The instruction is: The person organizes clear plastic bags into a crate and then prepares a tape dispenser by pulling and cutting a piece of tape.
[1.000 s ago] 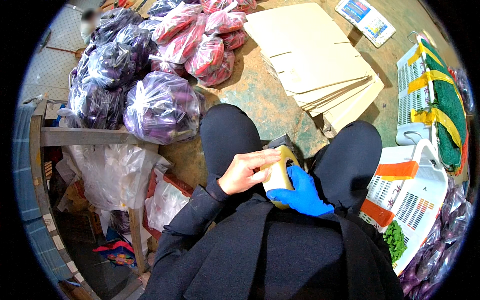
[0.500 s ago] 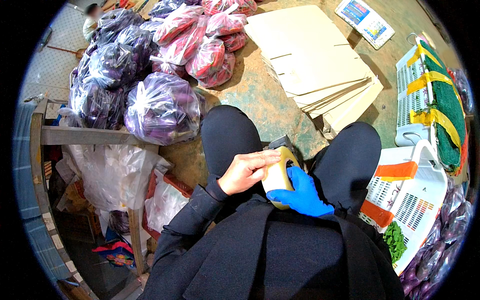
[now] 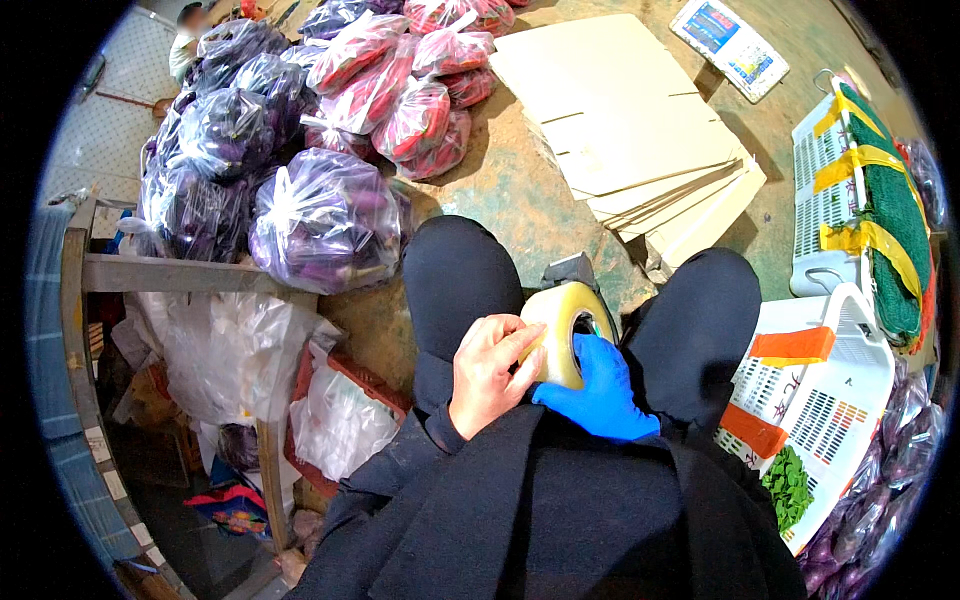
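Note:
A wide roll of clear yellowish packing tape (image 3: 562, 308) is held over my lap between my knees. My right hand (image 3: 600, 392), in a blue glove, grips the roll from its right side, the thumb side near the core opening. Bare, with bent fingers pressed to the tape's outer face, my left hand (image 3: 493, 372) holds the roll's left side. A dark grey piece (image 3: 570, 268) juts out just beyond the roll; whether it joins the roll I cannot tell.
Flat cardboard sheets (image 3: 625, 110) lie stacked ahead. Bagged eggplants (image 3: 325, 220) and bagged red produce (image 3: 415, 110) pile up at left, behind a wooden frame (image 3: 180, 272). At right stand a white crate (image 3: 850, 370) with leafy greens (image 3: 788, 490) and a green-covered basket (image 3: 815, 220).
The roll has turned so its side and core opening show more. My left hand has slid down and nearer, its fingers now bent rather than laid straight across the top.

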{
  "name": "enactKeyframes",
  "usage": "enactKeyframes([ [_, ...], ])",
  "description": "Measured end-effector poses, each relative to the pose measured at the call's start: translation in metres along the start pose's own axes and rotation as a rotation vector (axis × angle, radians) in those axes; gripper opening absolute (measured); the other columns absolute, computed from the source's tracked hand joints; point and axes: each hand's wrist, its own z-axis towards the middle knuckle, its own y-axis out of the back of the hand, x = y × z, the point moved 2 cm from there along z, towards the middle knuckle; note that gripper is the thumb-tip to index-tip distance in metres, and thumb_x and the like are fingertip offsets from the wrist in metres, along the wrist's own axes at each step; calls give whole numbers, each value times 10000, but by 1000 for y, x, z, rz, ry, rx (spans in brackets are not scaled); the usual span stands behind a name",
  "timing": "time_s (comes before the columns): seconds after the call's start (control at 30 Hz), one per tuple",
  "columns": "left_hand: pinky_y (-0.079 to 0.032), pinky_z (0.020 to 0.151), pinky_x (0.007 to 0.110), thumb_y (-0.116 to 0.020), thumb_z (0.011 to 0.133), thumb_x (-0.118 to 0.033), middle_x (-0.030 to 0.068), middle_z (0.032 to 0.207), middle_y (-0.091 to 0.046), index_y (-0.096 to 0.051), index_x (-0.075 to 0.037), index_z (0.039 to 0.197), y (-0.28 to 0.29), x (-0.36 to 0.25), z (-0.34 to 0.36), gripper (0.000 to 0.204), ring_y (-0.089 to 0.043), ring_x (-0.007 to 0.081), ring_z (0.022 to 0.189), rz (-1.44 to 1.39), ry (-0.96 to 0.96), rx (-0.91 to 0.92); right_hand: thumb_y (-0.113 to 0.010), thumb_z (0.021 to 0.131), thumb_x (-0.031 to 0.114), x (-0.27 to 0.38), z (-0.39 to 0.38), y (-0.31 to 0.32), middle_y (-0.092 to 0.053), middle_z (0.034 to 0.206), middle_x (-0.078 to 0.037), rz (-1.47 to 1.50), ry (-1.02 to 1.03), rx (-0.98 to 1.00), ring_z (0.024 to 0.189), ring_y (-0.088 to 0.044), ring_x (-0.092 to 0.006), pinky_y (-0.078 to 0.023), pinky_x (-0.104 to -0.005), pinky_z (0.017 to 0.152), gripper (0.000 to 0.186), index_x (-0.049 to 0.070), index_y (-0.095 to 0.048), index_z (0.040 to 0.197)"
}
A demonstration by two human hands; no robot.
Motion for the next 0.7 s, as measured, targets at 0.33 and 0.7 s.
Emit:
enactKeyframes([
  [0.33, -428, 594, 298, -692, 628, -6, 55, 709, -576, -646, -48, 794, 1, -13, -3, 177, -553, 204, 677, -53, -35, -168, -760, 592, 261, -3, -4, -4, -524, 868, -149, -188, 179, -114, 805, -509, -325, -391, -415, 665, 530, 24, -500, 988],
  [0.7, -390, 629, 331, -616, 680, 18, 84, 698, -518, -525, -31, 708, -5, -19, -4, 107, -505, 251, 683, -82, 159, -194, -752, 593, 253, 0, -1, -9, -503, 759, -137, -231, 262, -207, 717, -487, -330, -347, -414, 596, 468, 37, -505, 926],
])
